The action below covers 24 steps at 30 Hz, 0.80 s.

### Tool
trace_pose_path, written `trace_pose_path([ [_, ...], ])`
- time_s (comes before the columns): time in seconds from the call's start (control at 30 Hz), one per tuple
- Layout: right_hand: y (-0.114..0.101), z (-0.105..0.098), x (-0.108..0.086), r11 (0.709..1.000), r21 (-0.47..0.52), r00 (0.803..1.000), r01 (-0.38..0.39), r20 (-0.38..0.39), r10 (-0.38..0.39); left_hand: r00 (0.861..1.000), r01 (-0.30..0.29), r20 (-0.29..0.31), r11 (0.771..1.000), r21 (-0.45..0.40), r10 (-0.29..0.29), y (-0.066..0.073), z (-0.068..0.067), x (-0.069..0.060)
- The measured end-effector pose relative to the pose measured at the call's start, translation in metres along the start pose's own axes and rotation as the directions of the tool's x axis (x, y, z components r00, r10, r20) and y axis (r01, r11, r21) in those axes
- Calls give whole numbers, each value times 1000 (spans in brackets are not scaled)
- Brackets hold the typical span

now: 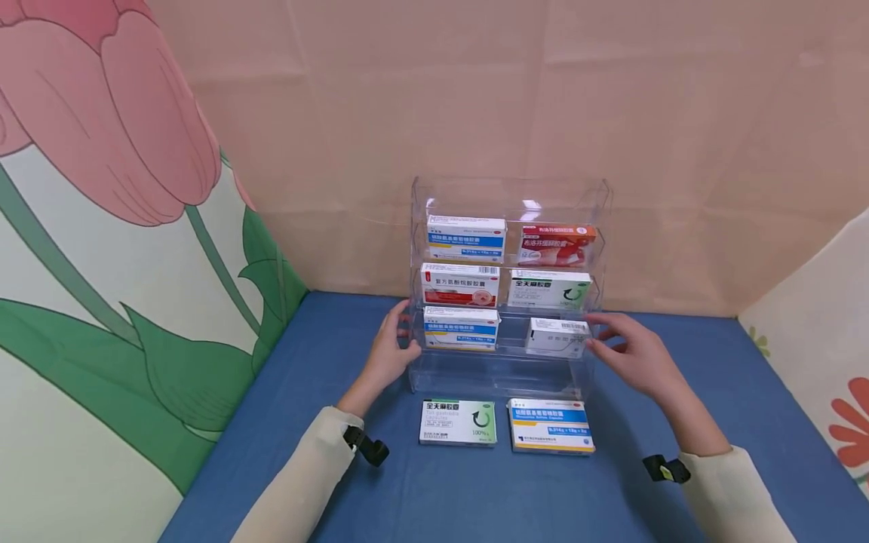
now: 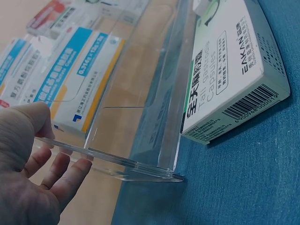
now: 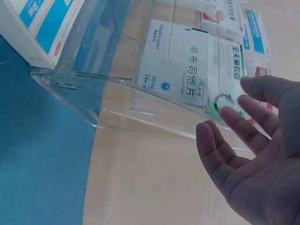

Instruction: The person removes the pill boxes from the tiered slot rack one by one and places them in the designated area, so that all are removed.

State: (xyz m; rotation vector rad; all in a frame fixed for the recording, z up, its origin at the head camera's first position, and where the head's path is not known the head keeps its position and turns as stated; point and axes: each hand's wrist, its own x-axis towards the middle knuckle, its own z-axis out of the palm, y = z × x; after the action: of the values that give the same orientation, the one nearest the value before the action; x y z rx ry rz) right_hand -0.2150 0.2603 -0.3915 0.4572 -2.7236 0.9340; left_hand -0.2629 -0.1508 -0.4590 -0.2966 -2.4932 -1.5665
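A clear acrylic rack (image 1: 502, 377) holds medicine boxes in pairs on three tiers. My left hand (image 1: 390, 351) is at its left side; in the left wrist view the thumb and fingers of that hand (image 2: 28, 173) grip the clear side panel (image 2: 136, 164), beside a blue-and-white box (image 2: 86, 79). At the right side is my right hand (image 1: 634, 354), its fingers spread and slightly bent near the panel edge beside a white-and-grey box (image 1: 557, 337). The right wrist view shows this hand (image 3: 262, 164) close to the panel (image 3: 154, 101); whether it touches is unclear.
A green-and-white box (image 1: 458, 422) and a blue-and-white box (image 1: 551, 427) lie flat on the blue table (image 1: 475, 498) in front of the rack. Behind the rack hangs a plain pinkish cloth (image 1: 366, 113); a tulip-patterned cloth (image 1: 81, 113) is on the left.
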Motion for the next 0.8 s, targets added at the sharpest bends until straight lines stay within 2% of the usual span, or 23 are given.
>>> trace_pose_path([
  [0.27,-6,3,8,999,-37,998,-14,61,16,1000,5,-4,1000,-11,-5,-1,1,-1],
  [0.5,-6,10,17,996,-94,997,8,75,-1,1000,-16,-11,1000,-4,16,-1,0,1],
  [0.8,-14,18,24,982,-183,994,-45,95,63,1000,-13,-10,1000,-3,13,-1,1,1],
])
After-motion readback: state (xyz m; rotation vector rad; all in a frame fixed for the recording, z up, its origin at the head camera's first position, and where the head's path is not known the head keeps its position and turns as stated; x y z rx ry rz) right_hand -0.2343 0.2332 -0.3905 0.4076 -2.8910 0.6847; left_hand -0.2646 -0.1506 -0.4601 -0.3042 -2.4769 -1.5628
